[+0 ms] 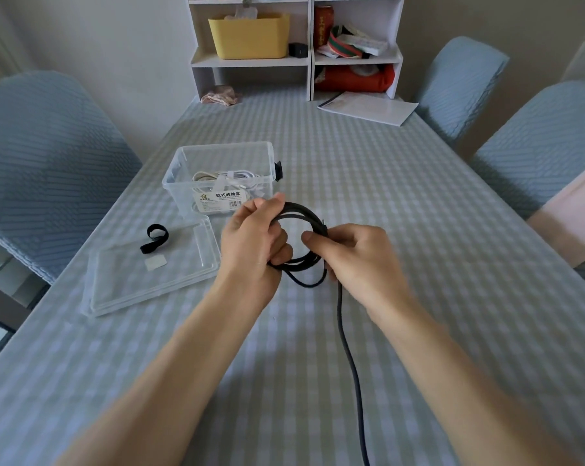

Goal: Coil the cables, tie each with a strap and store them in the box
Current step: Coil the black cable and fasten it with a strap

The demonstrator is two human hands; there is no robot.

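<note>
A black cable (304,213) is wound into a small coil above the table's middle. My left hand (254,240) grips the coil's left side with curled fingers. My right hand (354,253) pinches its right side, and the cable's loose tail (348,358) trails down toward me and off the frame's bottom. Behind the hands stands a clear plastic box (183,163) holding white coiled cables (223,178). A black strap (155,238) lies on the box's clear lid (123,290) to the left.
Blue padded chairs flank the checked tablecloth, one on the left (42,169) and two on the right (536,156). A white shelf unit (294,58) with a yellow bin stands at the far end, with a sheet of paper (368,107) in front of it.
</note>
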